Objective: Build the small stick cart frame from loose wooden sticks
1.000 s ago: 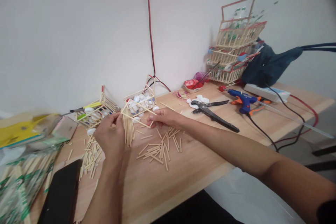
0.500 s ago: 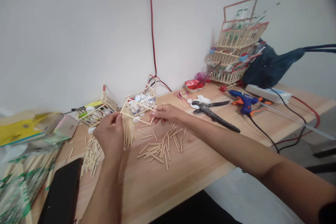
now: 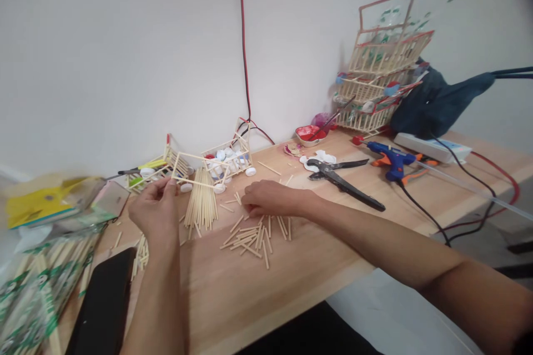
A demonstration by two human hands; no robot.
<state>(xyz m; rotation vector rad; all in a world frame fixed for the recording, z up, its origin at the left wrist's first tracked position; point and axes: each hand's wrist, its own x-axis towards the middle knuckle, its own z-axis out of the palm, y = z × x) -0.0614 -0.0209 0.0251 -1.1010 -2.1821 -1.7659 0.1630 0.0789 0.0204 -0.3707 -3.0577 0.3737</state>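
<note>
My left hand (image 3: 156,208) pinches a small rectangular frame of thin wooden sticks (image 3: 195,182) by its left corner, holding it tilted above the table. Below the frame lies a fanned bundle of long wooden sticks (image 3: 201,205). My right hand (image 3: 272,198) is down at the upper edge of a loose pile of short sticks (image 3: 254,238), its fingers bent and closed. A short stick (image 3: 237,198) shows by its fingertips; whether they grip it is hidden. Behind the frame stands a stick basket (image 3: 229,161) with white bottle caps in it.
At right lie black-handled cutters (image 3: 341,180) and a blue glue gun (image 3: 391,160) with its cable. A red paint dish (image 3: 310,134) and stacked stick baskets (image 3: 378,77) stand along the wall. A phone (image 3: 102,302) and bagged sticks (image 3: 45,283) lie at left.
My right hand has let go of the frame's right end and moved down to the short sticks. My left hand has shifted left with the frame.
</note>
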